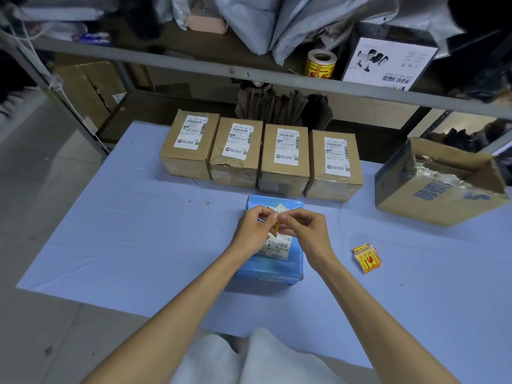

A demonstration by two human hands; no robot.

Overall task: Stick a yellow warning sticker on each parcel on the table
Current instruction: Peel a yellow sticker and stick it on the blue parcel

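While a yellow sticker (276, 228) is being pinched between the fingertips of the left hand (253, 225) and the right hand (300, 224), it is being held edge-on just above a blue parcel (273, 268) lying on the pale blue table (138, 231). A white barcode label (277, 246) on the parcel is being partly covered by the hands, and its print is too small to be read. To the right, apart from the parcel, a small stack of yellow stickers (367, 257) with red marks is lying. Behind, a row of four brown boxes (270, 162) is standing, each bearing a white barcode label. An open carton (432, 189) with blue lettering is sitting at the right.
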